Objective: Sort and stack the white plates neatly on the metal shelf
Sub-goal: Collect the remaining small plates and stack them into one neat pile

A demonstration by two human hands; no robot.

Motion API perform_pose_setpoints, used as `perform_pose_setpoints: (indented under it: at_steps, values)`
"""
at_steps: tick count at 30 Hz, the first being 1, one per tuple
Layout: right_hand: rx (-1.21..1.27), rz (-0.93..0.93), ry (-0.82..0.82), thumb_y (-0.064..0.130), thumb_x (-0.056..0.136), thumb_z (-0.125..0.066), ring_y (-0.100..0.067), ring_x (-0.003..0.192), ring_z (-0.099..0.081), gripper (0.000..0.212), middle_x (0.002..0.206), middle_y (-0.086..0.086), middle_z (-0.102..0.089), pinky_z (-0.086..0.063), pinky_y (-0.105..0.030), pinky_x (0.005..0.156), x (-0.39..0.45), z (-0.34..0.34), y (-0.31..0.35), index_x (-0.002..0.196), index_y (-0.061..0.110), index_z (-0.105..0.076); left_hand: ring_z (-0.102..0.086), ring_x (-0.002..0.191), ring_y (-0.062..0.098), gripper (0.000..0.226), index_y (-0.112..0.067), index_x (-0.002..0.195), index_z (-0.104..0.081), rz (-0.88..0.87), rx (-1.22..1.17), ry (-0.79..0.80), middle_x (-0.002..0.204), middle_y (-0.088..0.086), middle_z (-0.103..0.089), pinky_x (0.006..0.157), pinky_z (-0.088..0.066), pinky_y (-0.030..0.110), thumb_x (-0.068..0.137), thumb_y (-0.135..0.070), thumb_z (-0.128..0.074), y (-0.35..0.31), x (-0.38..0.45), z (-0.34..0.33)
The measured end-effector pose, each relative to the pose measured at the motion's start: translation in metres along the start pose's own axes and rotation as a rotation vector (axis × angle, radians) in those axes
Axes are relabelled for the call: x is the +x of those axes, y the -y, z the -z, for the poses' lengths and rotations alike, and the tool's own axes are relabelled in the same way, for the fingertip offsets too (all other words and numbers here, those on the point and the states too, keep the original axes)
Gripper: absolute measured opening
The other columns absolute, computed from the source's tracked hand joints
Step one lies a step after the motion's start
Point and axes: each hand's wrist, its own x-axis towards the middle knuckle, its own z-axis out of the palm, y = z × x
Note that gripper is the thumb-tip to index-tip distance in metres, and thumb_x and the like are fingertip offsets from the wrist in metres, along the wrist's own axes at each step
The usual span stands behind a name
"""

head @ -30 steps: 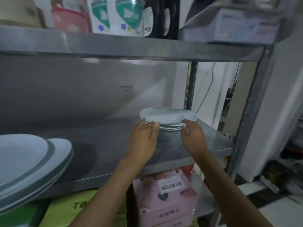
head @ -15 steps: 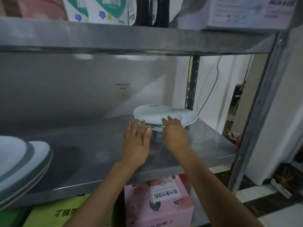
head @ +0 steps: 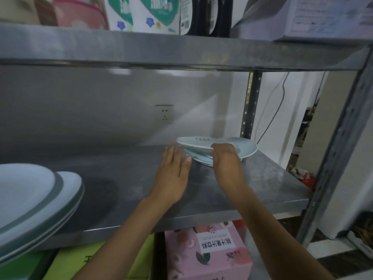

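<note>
The right hand (head: pixel 226 160) has its grip on the small stack of white plates (head: pixel 245 147) at the back right of the metal shelf (head: pixel 125 186): the fingers curl over the near rim of the top plate (head: pixel 198 142), which sits tilted, its near edge lifted above the plates under it. How far the thumb reaches beneath that rim cannot be told, as the back of the hand hides it. The left hand (head: pixel 173 174) lies flat just beside the stack on its left, fingers straight and together, fingertips touching or nearly touching the rim of the lower plates; its grip is wide and holds nothing. Both forearms reach in from the lower edge of the view across the shelf's front lip.

At the far left of the same shelf, well apart from the hands, a second pile of larger white plates (head: pixel 30 201) lies close to the camera, partly cut off by the frame. A wall socket (head: pixel 164 116) shows on the wall behind the shelf, and a dark cable (head: pixel 276 112) hangs beside the rear upright post (head: pixel 251 106). On the upper shelf (head: pixel 161 49) stand white and green bags (head: pixel 145 14) and a pale carton (head: pixel 327 17). Below the plates' shelf sit a pink printed box (head: pixel 205 251) and a yellow-green box (head: pixel 80 261).
</note>
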Motion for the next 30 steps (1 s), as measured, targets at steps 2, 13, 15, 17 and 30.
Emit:
perform_pose_setpoints:
  at_steps: [2, 13, 15, 17, 30]
  values:
    - [0.12, -0.025, -0.097, 0.006, 0.092, -0.049, -0.026, 0.098, -0.055, 0.02, 0.105, -0.012, -0.061, -0.038, -0.026, 0.084, -0.005, 0.008, 0.004, 0.105, 0.006, -0.063, -0.002, 0.146, 0.009, 0.059, -0.023, 0.151, -0.018, -0.027, 0.003, -0.036, 0.161, -0.003, -0.005, 0.115, -0.006, 0.024, 0.099, -0.048, -0.029, -0.003, 0.0, 0.009]
    - [0.319, 0.151, -0.308, 0.008, 0.094, -0.049, -0.022, 0.109, -0.058, 0.023, 0.111, -0.011, -0.066, -0.03, -0.016, 0.105, -0.046, 0.044, 0.07, 0.11, 0.003, -0.064, -0.011, 0.146, 0.017, 0.056, -0.027, 0.142, -0.039, -0.17, -0.044, -0.232, 0.158, 0.0, -0.016, 0.116, -0.024, 0.041, 0.09, -0.029, -0.062, -0.027, -0.026, 0.081]
    - [0.343, 0.2, -0.323, 0.007, 0.094, -0.049, -0.02, 0.11, -0.056, 0.022, 0.112, -0.01, -0.066, -0.033, -0.018, 0.106, -0.056, 0.051, 0.092, 0.11, 0.003, -0.064, -0.023, 0.142, 0.024, 0.044, -0.016, 0.129, -0.056, -0.237, -0.014, -0.325, 0.148, 0.008, -0.037, 0.114, -0.026, 0.039, 0.087, -0.023, -0.067, -0.029, -0.037, 0.097]
    - [0.333, 0.25, -0.347, 0.004, 0.094, -0.051, -0.021, 0.11, -0.057, 0.021, 0.112, -0.012, -0.066, -0.036, -0.024, 0.106, -0.067, 0.057, 0.116, 0.11, 0.0, -0.064, -0.037, 0.133, 0.029, 0.028, -0.008, 0.111, -0.067, -0.3, 0.013, -0.411, 0.126, 0.011, -0.057, 0.11, -0.03, 0.033, 0.084, -0.017, -0.071, -0.029, -0.051, 0.117]
    - [0.454, 0.194, -0.394, 0.009, 0.09, -0.057, -0.018, 0.142, -0.025, 0.066, 0.155, -0.002, -0.023, -0.028, -0.039, 0.115, -0.126, 0.067, 0.253, 0.147, 0.017, -0.025, -0.055, 0.092, 0.023, 0.013, -0.006, 0.089, -0.07, -0.309, 0.067, -0.569, 0.09, 0.005, -0.065, 0.079, -0.035, 0.018, 0.083, -0.018, -0.071, -0.001, -0.147, 0.254]
